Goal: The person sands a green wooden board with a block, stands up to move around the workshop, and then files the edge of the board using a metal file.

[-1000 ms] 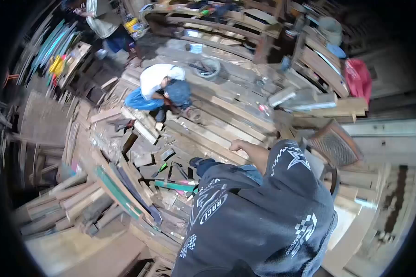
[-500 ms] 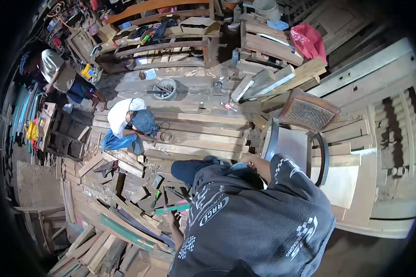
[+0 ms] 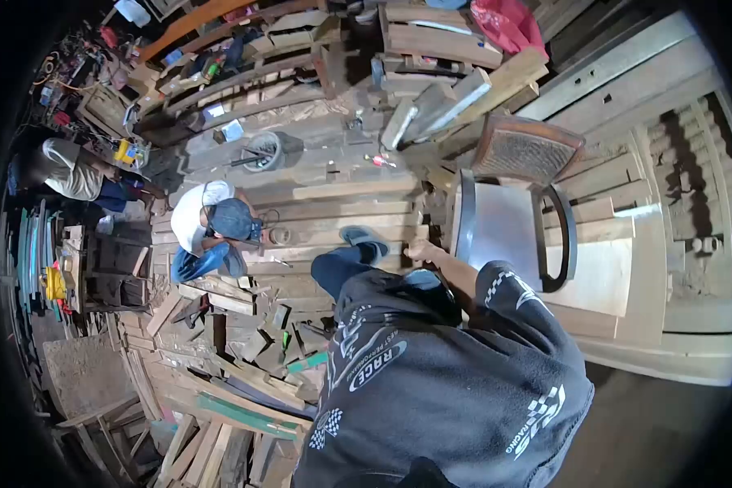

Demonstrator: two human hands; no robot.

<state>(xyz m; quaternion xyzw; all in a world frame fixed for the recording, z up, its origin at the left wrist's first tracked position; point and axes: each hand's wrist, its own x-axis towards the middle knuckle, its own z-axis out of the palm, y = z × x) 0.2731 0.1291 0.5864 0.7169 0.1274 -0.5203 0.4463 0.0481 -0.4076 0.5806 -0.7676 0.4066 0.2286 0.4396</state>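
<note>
My right hand (image 3: 421,250) is out in front of my right side, above the floorboards, with its fingers curled closed. What they hold, if anything, is too small to make out. Just right of it stands an armchair (image 3: 500,228) with dark curved arms, a pale seat and a woven backrest. My foot in a sandal (image 3: 366,244) rests on the boards to the left of the hand. I cannot see my left hand; my dark printed shirt (image 3: 439,374) fills the lower middle of the view.
A co-worker in a white shirt (image 3: 191,215) crouches ahead on the left; another person (image 3: 77,171) bends farther left. Wood offcuts (image 3: 244,305) and planks (image 3: 195,447) litter the left floor. A bucket (image 3: 267,152) stands ahead. Upright boards (image 3: 443,106) lean behind the chair.
My left hand, seen low beside the wood scraps before, has gone out of view. My right hand reaches slightly farther forward and left. The view has shifted, and my sandalled foot shows more.
</note>
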